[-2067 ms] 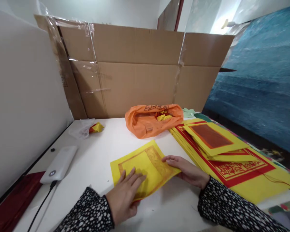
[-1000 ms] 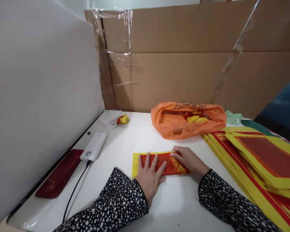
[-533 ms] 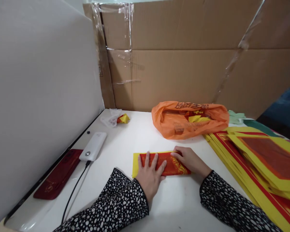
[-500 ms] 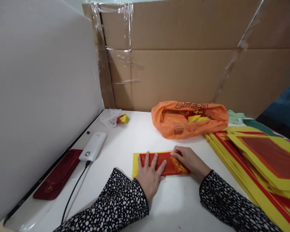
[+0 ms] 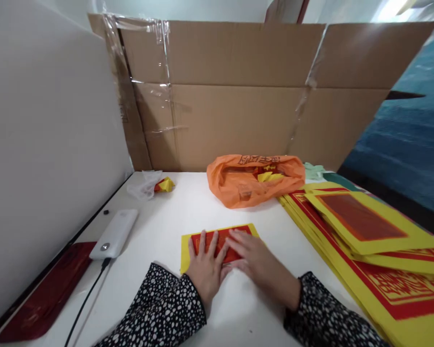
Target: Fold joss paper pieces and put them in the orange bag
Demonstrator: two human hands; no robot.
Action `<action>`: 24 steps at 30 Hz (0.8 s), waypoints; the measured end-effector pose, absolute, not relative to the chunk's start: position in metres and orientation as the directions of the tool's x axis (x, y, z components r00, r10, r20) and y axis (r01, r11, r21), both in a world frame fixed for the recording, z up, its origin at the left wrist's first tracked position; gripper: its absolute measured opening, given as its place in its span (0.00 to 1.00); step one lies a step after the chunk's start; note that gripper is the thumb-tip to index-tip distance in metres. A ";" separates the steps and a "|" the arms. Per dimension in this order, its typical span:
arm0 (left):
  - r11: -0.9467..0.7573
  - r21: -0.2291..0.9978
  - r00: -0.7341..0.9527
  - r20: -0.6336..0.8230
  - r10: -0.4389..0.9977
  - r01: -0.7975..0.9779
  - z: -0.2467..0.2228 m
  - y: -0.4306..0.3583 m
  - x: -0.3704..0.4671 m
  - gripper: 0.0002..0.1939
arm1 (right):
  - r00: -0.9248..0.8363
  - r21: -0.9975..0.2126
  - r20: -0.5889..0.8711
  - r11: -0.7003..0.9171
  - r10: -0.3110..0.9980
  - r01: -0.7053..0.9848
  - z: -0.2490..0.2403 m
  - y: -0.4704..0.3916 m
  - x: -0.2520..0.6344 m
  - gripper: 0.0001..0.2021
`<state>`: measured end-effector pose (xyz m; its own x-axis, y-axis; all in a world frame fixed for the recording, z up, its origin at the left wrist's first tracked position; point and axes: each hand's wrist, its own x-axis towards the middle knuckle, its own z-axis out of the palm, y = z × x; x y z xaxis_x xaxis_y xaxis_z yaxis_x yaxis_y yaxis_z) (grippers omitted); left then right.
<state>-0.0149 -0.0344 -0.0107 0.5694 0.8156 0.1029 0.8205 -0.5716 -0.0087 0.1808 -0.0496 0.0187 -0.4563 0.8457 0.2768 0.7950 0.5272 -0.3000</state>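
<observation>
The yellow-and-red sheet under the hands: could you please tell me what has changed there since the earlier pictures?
The sheet, first spread yellow side up, now lies red side up and appears folded. The right hand has let go of its right end and moved left, beside the left hand. The left hand remains on the sheet; the orange bag, white power bank and stack of sheets stayed put.

Sheet [image 5: 222, 237] partly hidden, stack [image 5: 365, 277] cut off

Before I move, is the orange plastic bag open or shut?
Open: the orange plastic bag lies with its mouth gaping, and yellow-and-red pieces show inside.
</observation>
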 end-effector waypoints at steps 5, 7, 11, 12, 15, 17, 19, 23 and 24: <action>-0.635 -0.021 0.626 0.199 0.754 0.772 -0.023 -0.031 -0.021 0.42 | -0.513 -0.313 0.035 0.497 0.858 0.810 0.002 -0.084 0.165 0.47; -0.661 -0.005 0.647 0.209 0.733 0.750 -0.021 -0.030 -0.025 0.45 | -0.482 -0.321 0.008 0.458 0.876 0.829 0.000 -0.091 0.167 0.47; -0.774 -0.009 0.762 0.185 0.621 0.633 -0.011 -0.035 -0.047 0.47 | -0.367 -0.306 -0.040 0.338 0.929 0.890 -0.001 -0.099 0.175 0.44; -0.806 -0.017 0.795 0.174 0.581 0.592 -0.010 -0.038 -0.056 0.45 | -0.334 -0.295 -0.052 0.305 0.941 0.905 0.000 -0.100 0.178 0.43; -0.828 -0.021 0.819 0.167 0.549 0.560 -0.009 -0.042 -0.083 0.42 | -0.261 -0.271 -0.071 0.233 0.963 0.934 0.001 -0.104 0.184 0.41; -0.831 -0.003 0.820 0.164 0.548 0.556 -0.008 -0.040 -0.097 0.38 | -0.243 -0.273 -0.074 0.215 0.967 0.938 0.003 -0.104 0.188 0.41; -0.841 0.039 0.827 0.164 0.538 0.540 -0.006 -0.033 -0.105 0.30 | -0.241 -0.284 -0.083 0.209 0.967 0.936 0.007 -0.102 0.191 0.41; -0.862 0.069 0.836 0.218 0.504 0.502 0.000 -0.014 -0.113 0.21 | -0.252 -0.294 -0.038 0.231 0.967 0.928 0.018 -0.089 0.187 0.39; -0.877 0.050 0.848 0.234 0.475 0.477 0.001 -0.010 -0.115 0.21 | -0.267 -0.296 0.025 0.262 0.963 0.918 0.022 -0.085 0.182 0.37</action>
